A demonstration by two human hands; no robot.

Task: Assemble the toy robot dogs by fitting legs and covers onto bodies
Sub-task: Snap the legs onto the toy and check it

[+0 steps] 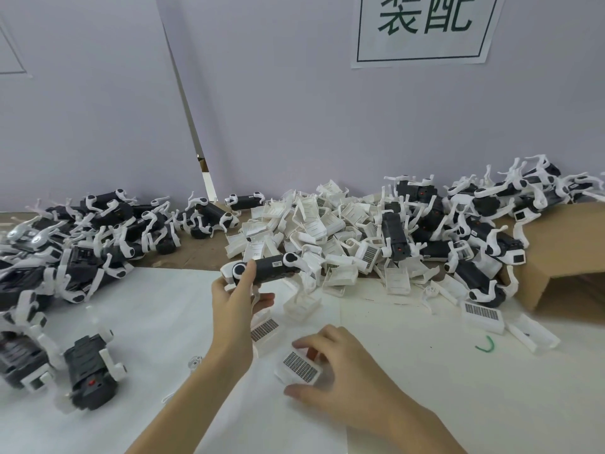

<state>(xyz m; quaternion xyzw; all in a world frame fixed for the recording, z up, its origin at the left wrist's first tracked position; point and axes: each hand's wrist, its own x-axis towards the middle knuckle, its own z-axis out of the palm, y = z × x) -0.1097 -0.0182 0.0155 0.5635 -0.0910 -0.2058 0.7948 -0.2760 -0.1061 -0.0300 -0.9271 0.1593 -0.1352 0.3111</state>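
A white table (425,404) against a lilac wall carries your work; your left hand (234,299) holds a dark dog body (266,268) raised over it, fingers curled round one end, likely so its underside stays reachable; your right hand (340,365) pinches a grilled white cover (299,367) lying flat near you; behind, the heap of loose covers (320,231), flanked by piled dogs (98,237), keeps stock close.

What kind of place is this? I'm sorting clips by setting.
Likely a toy assembly bench in a small workshop: heaps of toy dogs and white covers fill the table, and a printed sign hangs on the wall.
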